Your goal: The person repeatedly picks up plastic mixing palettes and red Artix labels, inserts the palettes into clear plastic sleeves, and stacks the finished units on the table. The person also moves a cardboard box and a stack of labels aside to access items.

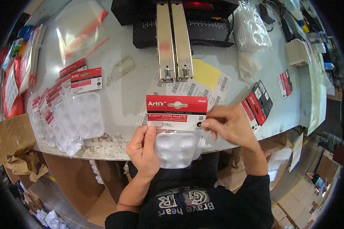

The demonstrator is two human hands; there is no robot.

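Observation:
A white plastic mixing palette [175,150] with round wells is held in front of me in a clear bag. A red, black and white header card [177,108] sits across the top of the bag. My left hand [143,149] grips the bag's left side just under the card, thumb on the front. At the card's lower right corner my right hand [227,126] has its thumb and finger closed on the edge; the fingers behind are partly hidden. Directly beyond the card stand two metal stapler arms [175,42], apart from it.
Several carded palettes [86,110] lie piled at the left. Loose header cards [259,103] are on the right, near a clear bag bundle [254,28]. Label sheets [219,86] and a yellow paper [204,72] lie under the stapler end. Cardboard boxes [76,179] stand below the table edge.

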